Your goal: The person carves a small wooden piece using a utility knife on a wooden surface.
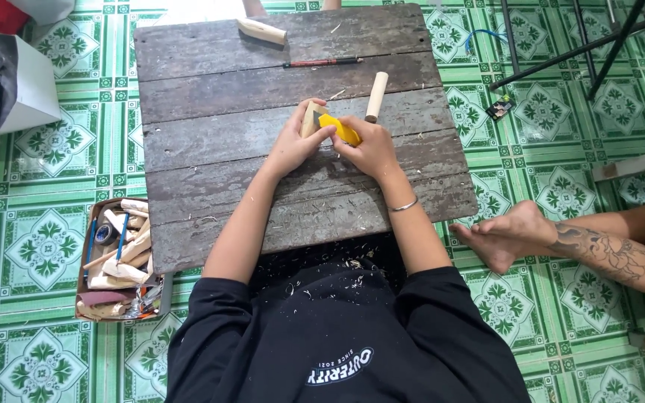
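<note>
We're carving mid-counter (210, 142): left hand (290, 145) is closing its grip around the small wood block (310, 118), right hand (367, 149) is clamping the yellow knife (337, 128) against it (blade hidden), so we're favouring shallow strokes away from fingers.

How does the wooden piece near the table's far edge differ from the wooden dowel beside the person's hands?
The wooden piece lies nearly crosswise near the far edge, well away from both hands; the dowel lies more lengthwise, its near end close to the right hand. The piece looks thicker and tapered; the dowel is slim and even. Both are pale bare wood lying loose on the plank table.
</note>
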